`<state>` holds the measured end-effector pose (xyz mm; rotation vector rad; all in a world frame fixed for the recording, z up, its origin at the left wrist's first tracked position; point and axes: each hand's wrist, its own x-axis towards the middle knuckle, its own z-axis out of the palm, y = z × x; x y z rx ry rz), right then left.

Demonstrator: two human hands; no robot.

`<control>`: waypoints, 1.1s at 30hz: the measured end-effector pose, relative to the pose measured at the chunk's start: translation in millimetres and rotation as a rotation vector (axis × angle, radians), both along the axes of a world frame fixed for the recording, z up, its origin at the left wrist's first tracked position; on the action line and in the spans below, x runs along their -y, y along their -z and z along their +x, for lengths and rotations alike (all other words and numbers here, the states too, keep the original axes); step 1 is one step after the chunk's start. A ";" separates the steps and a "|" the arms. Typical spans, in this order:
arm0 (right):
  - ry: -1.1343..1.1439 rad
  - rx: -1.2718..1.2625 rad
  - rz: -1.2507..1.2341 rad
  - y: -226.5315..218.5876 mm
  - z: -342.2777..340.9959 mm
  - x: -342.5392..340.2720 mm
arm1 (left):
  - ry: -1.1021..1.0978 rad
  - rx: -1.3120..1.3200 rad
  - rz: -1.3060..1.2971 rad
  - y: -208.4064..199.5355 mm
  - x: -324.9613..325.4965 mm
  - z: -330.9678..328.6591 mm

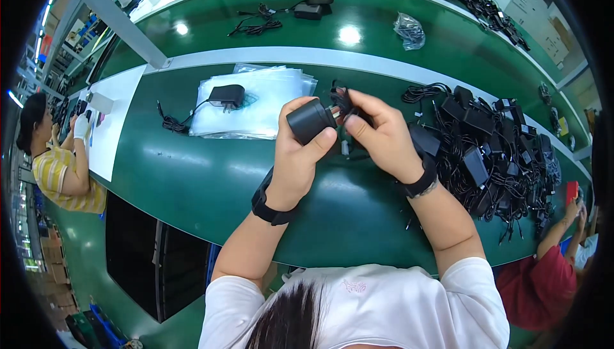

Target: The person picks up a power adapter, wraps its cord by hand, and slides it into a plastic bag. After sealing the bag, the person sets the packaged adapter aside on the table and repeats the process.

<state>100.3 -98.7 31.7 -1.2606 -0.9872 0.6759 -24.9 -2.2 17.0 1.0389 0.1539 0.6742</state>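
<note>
Above the green table, my left hand [295, 154] is closed around a black power adapter [307, 122], its metal prongs toward the right. My right hand [387, 134] pinches the adapter's bundled black cable [341, 97] right beside the prongs. A pale connector end [345, 147] hangs below the bundle. Left of my hands, another power adapter [226, 95] with a coiled cord lies on a stack of clear plastic bags [208, 122]. A large tangled pile of black adapters and cords [480, 157] covers the table to the right of my right hand.
Behind a pale rail [256, 55], a second green surface holds more adapters [308, 11] and a clear bag with contents [409, 31]. A metal post [118, 16] rises at the left. A person in yellow stripes [67, 170] works at left; another in red [537, 288] sits at right.
</note>
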 end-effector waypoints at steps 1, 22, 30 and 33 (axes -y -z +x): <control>0.044 0.216 0.038 0.8 -1.4 1.0 | -0.047 -0.018 -0.003 2.1 0.7 0.5; -0.130 0.400 -0.028 4.7 -28.6 -5.6 | -0.276 -0.091 0.165 -1.2 -6.3 -10.4; -0.054 0.188 -0.032 11.8 -50.1 14.3 | -0.199 -0.014 0.086 -13.0 11.0 -21.5; -0.022 0.338 -0.006 8.9 -51.2 9.2 | -0.228 -0.059 0.165 -15.9 11.0 -23.1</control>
